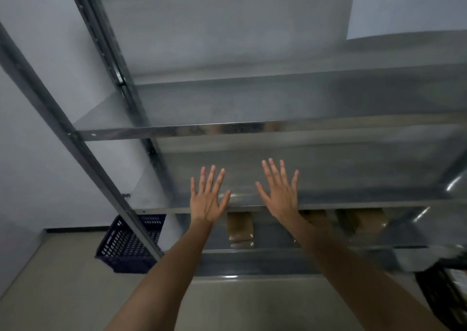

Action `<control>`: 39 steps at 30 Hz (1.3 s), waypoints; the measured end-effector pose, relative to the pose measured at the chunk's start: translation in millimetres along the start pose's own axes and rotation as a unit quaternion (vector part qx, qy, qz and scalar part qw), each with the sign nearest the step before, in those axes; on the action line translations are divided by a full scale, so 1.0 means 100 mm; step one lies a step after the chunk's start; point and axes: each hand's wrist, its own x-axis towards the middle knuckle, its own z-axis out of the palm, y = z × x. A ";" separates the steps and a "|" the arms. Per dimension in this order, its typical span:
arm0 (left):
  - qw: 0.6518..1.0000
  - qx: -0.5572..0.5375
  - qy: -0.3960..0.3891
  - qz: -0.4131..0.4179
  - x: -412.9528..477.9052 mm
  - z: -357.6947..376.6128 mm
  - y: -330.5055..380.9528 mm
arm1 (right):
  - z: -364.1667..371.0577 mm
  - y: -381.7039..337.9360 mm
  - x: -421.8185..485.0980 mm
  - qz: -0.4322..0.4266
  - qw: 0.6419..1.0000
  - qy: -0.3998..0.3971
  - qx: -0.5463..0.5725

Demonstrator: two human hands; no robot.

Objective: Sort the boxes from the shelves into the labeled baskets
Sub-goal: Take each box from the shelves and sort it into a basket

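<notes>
Fingers (203, 181) spread wide on left grip (206, 201) and right grip (281, 199) before metal shelves (227, 129). Cardboard boxes (240, 227) sit below.

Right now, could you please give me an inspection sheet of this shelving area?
Surface: metal shelving rack, several tiers, somewhat blurred.
Job's things: brown boxes on a low tier; blue basket on the floor, left of the rack; dark basket at lower right, partly cut off.
Clutter: nothing seen.
Hands: left hand and right hand open, fingers spread, holding nothing.
Cables: nothing seen.
Surroundings: pale wall; white paper sign at top right, text cut off.
</notes>
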 end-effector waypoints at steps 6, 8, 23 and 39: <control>0.997 -0.030 0.020 0.067 0.02 0.48 -0.28 | 0.57 -0.23 -0.18 0.036 0.999 0.035 0.003; 0.996 -0.033 0.029 0.083 -0.09 0.69 -0.34 | 0.78 -0.28 -0.29 0.047 0.998 0.039 0.001; 0.989 -0.043 0.062 0.131 -0.61 3.01 -0.06 | 3.02 0.23 -0.76 -0.042 0.996 0.079 -0.026; 0.754 -0.627 -0.041 -0.191 0.36 5.72 -0.09 | 5.50 0.88 -0.02 0.239 0.801 -0.009 0.549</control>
